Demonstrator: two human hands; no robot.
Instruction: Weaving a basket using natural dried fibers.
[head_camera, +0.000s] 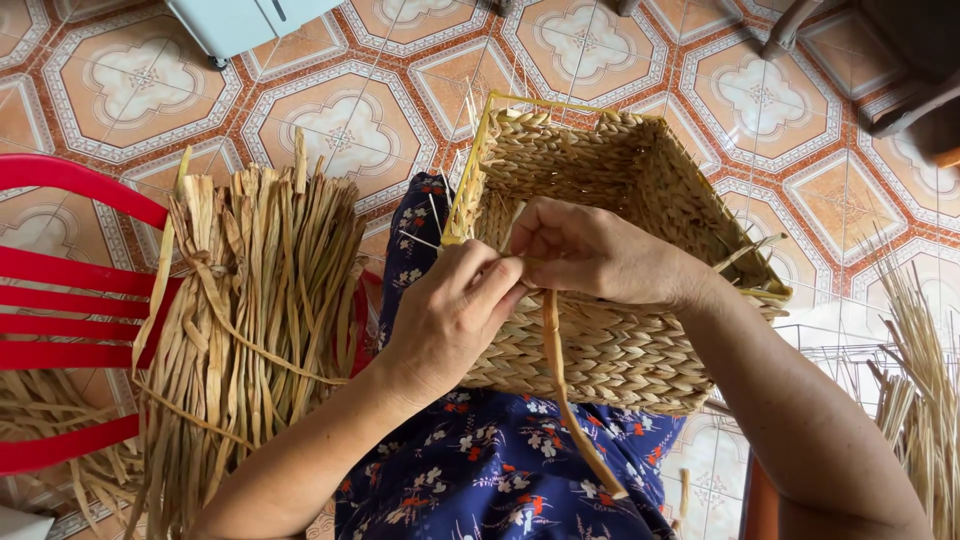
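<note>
A square woven straw basket (640, 190) rests tilted on my lap, its opening facing up and away. Both hands meet at its near rim. My left hand (455, 310) pinches the top of a long dried fibre strand (565, 390) that hangs down over the basket's front wall. My right hand (590, 250) curls over the rim beside it, fingers closed on the same strand where it meets the weave. Thin yellow frame wires (470, 170) stick out at the basket's left corner.
A tied bundle of dried fibre strips (250, 300) lies on a red plastic chair (70, 300) to my left. More loose strips (920, 390) stand at the right. A white appliance base (240, 20) and dark furniture legs (900, 60) sit on the patterned tiled floor.
</note>
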